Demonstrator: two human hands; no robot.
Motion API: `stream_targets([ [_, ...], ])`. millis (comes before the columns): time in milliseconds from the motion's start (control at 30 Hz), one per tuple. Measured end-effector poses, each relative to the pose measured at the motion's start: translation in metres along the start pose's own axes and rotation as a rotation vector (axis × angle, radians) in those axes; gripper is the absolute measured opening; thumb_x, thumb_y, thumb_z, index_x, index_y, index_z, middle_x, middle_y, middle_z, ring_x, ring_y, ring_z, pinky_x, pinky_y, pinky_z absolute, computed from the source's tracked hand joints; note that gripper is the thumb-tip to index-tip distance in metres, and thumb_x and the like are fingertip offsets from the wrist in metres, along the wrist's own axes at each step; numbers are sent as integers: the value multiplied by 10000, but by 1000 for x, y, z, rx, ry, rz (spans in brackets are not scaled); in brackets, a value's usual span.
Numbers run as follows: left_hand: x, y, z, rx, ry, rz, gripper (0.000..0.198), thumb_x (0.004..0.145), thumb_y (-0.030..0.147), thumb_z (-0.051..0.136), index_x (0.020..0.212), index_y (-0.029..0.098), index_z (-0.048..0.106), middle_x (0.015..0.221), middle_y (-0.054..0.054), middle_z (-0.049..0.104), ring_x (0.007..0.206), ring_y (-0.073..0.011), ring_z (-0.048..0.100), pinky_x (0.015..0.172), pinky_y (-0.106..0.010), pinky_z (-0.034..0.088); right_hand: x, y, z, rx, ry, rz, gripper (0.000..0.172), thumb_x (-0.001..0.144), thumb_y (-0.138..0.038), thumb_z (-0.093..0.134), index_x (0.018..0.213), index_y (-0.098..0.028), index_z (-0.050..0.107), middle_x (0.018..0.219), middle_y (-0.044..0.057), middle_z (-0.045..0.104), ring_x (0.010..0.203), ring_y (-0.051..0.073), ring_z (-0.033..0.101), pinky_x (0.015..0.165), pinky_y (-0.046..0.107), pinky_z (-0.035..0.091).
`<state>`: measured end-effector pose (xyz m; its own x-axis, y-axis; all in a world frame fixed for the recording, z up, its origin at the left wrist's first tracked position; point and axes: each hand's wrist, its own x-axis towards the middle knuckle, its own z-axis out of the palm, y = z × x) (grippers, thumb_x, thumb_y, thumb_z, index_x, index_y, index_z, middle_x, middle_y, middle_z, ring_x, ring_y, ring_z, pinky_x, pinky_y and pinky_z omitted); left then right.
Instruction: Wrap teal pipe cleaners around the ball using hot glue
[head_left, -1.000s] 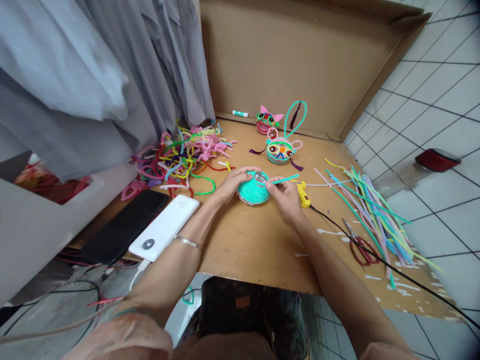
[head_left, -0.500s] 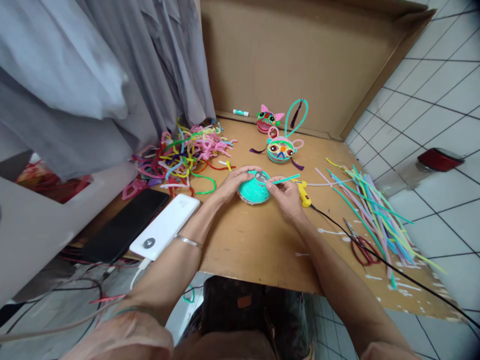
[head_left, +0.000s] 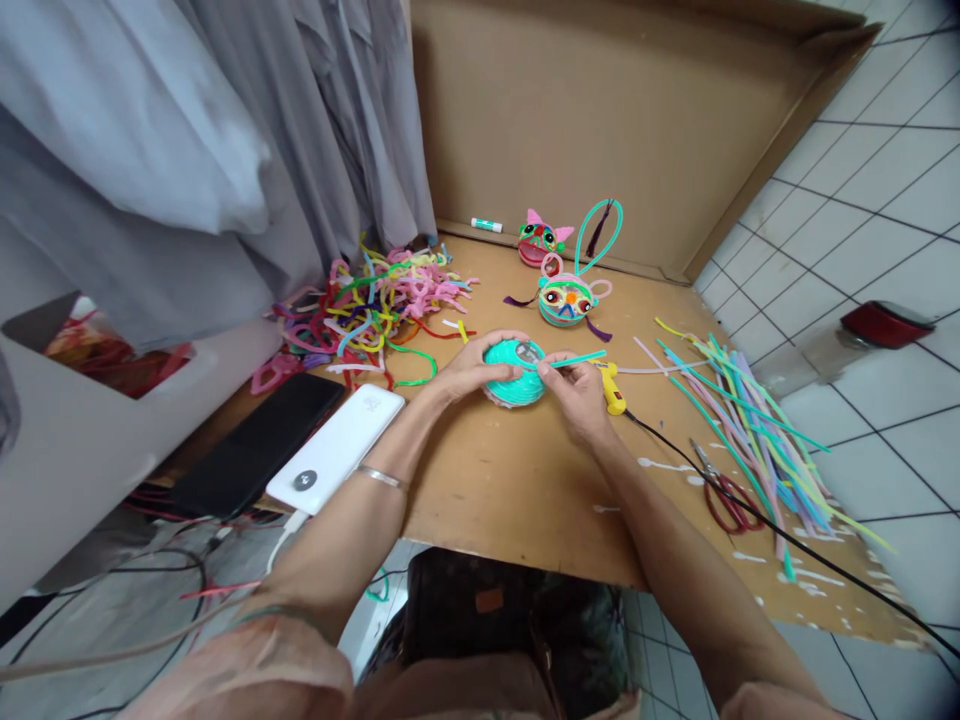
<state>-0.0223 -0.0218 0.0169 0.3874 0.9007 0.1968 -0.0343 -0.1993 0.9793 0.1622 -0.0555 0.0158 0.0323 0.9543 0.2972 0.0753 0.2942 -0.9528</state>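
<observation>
Where half a second ago the left hand (head_left: 480,362) had its thumb up by the rim, in the head view that thumb now reaches across the top of the teal wound ball (head_left: 514,390), close to the teal strip (head_left: 589,356); this suggests the strip's inner end is being pressed down against the winding. The ball sits just left of the yellow tool (head_left: 613,392), clasped from its far side and left by the left fingers; whether it touches the table (head_left: 480,470) cannot be told. The right hand (head_left: 571,388), between ball and tool, pinches the strip between thumb and forefinger. The ball is squat and rounded, its round opening (head_left: 529,352) facing up and leaning slightly towards the tool's side. The strip's long axis runs from beside that opening rightward and a little away from the person, nearly level, its free end pointing past the far end of the tool.
</observation>
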Motion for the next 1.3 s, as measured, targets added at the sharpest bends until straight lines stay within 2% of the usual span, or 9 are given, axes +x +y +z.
stream_targets([
  [467, 0, 1, 4, 68, 68, 32, 602, 534, 318, 724, 1106, 145, 656, 1157, -101, 695, 1048, -273, 638, 914, -354, 519, -4, -2, -1, -88, -43, -24, 288, 684, -475, 737, 727, -211, 633, 680, -9, 618, 641, 138, 554, 641, 288, 478],
  [667, -1, 3, 6, 45, 87, 14, 644, 529, 338, 715, 1133, 123, 653, 1130, -101, 703, 1004, -262, 636, 843, -328, 530, -4, 1, 0, -82, -33, -99, 198, 696, -391, 735, 694, -210, 654, 717, -2, 640, 709, 152, 583, 703, 302, 478],
  [933, -4, 3, 2, 29, 38, -15, 643, 577, 331, 753, 1185, 145, 650, 1206, -102, 689, 1048, -262, 637, 864, -321, 518, -3, 2, 0, -99, -16, -124, 157, 698, -368, 722, 690, -224, 660, 712, -3, 660, 705, 160, 593, 747, 328, 485],
  [1033, -4, 3, 2, 6, 36, -10, 609, 641, 406, 773, 1188, 164, 659, 1215, -100, 690, 1063, -261, 639, 893, -331, 509, -3, 3, 0, -99, -17, -119, 170, 699, -378, 729, 689, -225, 657, 716, -4, 655, 708, 160, 591, 730, 320, 484],
  [1167, -1, -1, 6, -88, 86, 43, 533, 794, 613, 635, 1068, 164, 722, 1203, -110, 702, 1115, -256, 628, 974, -336, 473, -3, 5, -1, -90, -18, -122, 178, 704, -381, 735, 689, -221, 658, 717, -8, 640, 711, 156, 587, 733, 316, 484],
  [1300, 3, -6, 12, -175, 167, 5, 556, 782, 648, 621, 1004, 149, 724, 1110, -105, 731, 1014, -238, 656, 922, -328, 492, -4, 4, -1, -105, -30, -142, 149, 722, -352, 719, 691, -219, 661, 720, -7, 641, 719, 154, 588, 751, 318, 480],
])
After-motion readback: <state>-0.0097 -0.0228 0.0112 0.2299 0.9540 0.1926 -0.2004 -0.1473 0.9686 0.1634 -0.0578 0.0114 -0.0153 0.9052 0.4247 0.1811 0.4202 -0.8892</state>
